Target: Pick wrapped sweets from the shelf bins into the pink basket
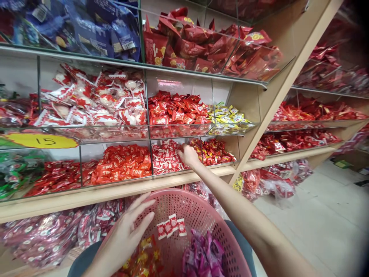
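Landmark: pink perforated plastic basket [198, 211], centre foreground.

Left hand [124, 227]: above the basket's left rim, fingers extended and loosely spread, thumb apart from them, nothing gripped.

Right hand [190, 156]: beyond the basket's far rim, arm stretched over its right side, fingers curled down into a bottom-shelf bin of red-and-white wrapped candies [165, 157]. Fingertips largely hidden there; cannot tell whether they pinch a piece.

Basket contents: four matching red-and-white candies [172, 221] lie close together toward the basket's far wall; gold-and-red wrapped candies [145, 254] at its near left; purple-wrapped candies [202, 254] at its near right.

Beyond the basket, same bottom shelf: orange-red packets [123, 163] left of the right hand's bin, dark red candies with yellow marks [217, 151] to its right. Higher and farther left of the basket: yellow tag [42, 141] reading "15". Left of the basket, below the wooden shelf edge [115, 194]: plastic bags of wrapped goods [49, 234].
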A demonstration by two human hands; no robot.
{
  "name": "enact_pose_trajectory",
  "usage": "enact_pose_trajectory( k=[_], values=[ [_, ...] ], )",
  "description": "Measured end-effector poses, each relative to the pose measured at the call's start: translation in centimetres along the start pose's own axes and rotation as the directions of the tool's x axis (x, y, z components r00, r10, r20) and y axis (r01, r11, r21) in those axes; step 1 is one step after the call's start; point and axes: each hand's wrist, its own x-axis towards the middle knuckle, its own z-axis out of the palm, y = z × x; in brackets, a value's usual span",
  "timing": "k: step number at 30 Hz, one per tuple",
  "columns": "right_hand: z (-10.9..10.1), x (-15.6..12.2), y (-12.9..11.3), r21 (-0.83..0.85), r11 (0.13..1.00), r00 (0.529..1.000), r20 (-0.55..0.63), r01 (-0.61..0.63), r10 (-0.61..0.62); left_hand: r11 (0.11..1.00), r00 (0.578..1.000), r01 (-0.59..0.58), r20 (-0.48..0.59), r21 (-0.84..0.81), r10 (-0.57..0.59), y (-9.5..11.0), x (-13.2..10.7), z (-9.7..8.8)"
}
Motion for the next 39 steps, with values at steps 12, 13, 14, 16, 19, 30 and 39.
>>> enact_pose_trajectory(
  k=[12,13,14,16,19,30,39],
  values=[
    [0.5,0.1,1.4,0.089,0.991,0.995,-0.002,0.098,-0.098,1.0,1.0,0.001,-0.014,-0.028,-0.002,-0.6,-0.4,-0.2],
    [0.3,0.1,1.5,0.109,0.987,0.993,-0.011,0.118,-0.118,0.999,1.0,0.003,-0.016,-0.035,-0.004,-0.6,-0.4,-0.2],
    [0.0,0.1,1.6,0.132,0.982,0.991,-0.02,0.136,-0.134,0.999,1.0,0.006,-0.02,-0.047,-0.007,-0.6,-0.3,-0.2],
    [-0.7,0.2,2.0,0.192,0.968,0.987,-0.04,0.159,-0.154,0.997,1.0,0.016,-0.025,-0.069,-0.018,-0.5,-0.2,-0.2],
    [-1.8,0.2,2.6,0.313,0.939,0.989,-0.056,0.145,-0.134,0.997,0.999,0.033,-0.034,-0.072,-0.035,-0.1,0.1,-0.4],
    [-4.2,-6.2,1.0,0.888,0.284,0.922,0.386,-0.361,-0.032,0.988,0.997,-0.048,0.05,-0.144,0.056,2.5,3.5,0.3],
    [-1.8,-10.5,-1.5,0.833,0.333,0.83,0.521,-0.442,-0.198,0.923,0.998,0.017,-0.049,-0.385,-0.038,4.4,7.0,1.0]
  ],
)
